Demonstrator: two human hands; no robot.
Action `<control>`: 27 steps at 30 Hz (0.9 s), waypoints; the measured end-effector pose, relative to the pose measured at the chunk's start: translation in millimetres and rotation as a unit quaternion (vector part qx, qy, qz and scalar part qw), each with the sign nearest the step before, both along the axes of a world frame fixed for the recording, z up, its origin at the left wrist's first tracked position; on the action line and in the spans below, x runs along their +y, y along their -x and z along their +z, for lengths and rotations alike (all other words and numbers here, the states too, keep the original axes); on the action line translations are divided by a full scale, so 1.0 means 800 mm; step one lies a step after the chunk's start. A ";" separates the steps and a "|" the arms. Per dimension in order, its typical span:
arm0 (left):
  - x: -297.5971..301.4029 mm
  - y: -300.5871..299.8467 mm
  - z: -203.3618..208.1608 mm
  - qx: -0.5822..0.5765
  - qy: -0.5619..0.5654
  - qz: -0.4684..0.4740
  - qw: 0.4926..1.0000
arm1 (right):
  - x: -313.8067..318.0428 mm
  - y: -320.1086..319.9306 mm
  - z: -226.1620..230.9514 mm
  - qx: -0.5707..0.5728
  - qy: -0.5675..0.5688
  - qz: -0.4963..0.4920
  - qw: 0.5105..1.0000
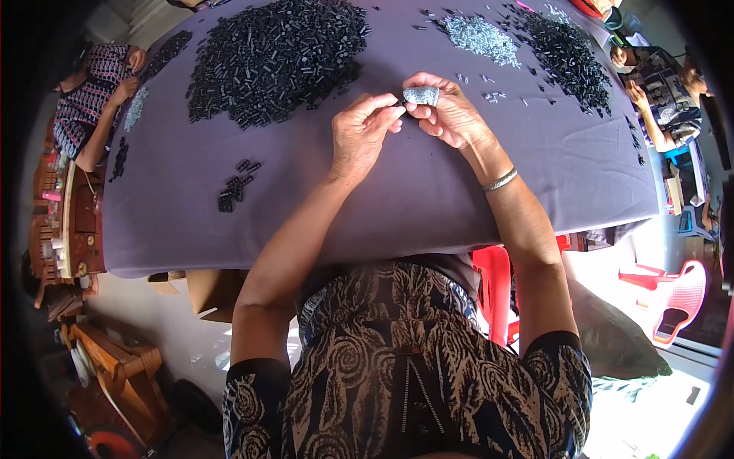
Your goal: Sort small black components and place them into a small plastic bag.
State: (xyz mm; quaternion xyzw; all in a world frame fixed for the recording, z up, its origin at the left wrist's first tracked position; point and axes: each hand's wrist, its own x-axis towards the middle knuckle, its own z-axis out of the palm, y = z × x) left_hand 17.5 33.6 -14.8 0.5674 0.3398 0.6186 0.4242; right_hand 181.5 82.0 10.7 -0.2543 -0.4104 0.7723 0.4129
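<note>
Over the purple-grey tablecloth (428, 199), my left hand (356, 141) and my right hand (456, 122) meet fingertip to fingertip. Both are closed in a pinch around a small black part (399, 102), mostly covered by the fingers. A grey patterned wrap (421, 96) covers a finger of my right hand, and a bangle (501, 180) circles that wrist. Several black parts (235, 187) lie in a loose cluster left of my left forearm. Beyond my left hand spreads a large heap of small black cylindrical parts (279, 65).
Past my right hand lie a pile of small clear or silvery pieces (482, 40) and another black heap (569, 65). One person (95, 99) sits at the left edge, another (661, 99) at the right. A red plastic chair (677, 298) stands at lower right.
</note>
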 end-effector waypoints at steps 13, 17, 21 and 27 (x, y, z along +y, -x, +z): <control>0.003 -0.002 -0.001 -0.032 0.029 0.006 0.999 | -0.004 -0.002 0.011 -0.001 -0.078 0.030 0.996; 0.005 0.000 -0.001 -0.057 0.031 -0.025 0.998 | -0.003 -0.005 0.012 -0.039 -0.138 0.028 0.989; 0.006 0.001 -0.002 -0.064 0.036 -0.031 0.997 | -0.006 -0.007 0.020 -0.084 -0.161 0.010 0.983; 0.008 0.003 -0.004 -0.047 0.054 -0.037 0.997 | -0.008 -0.006 0.024 -0.210 -0.250 -0.012 0.945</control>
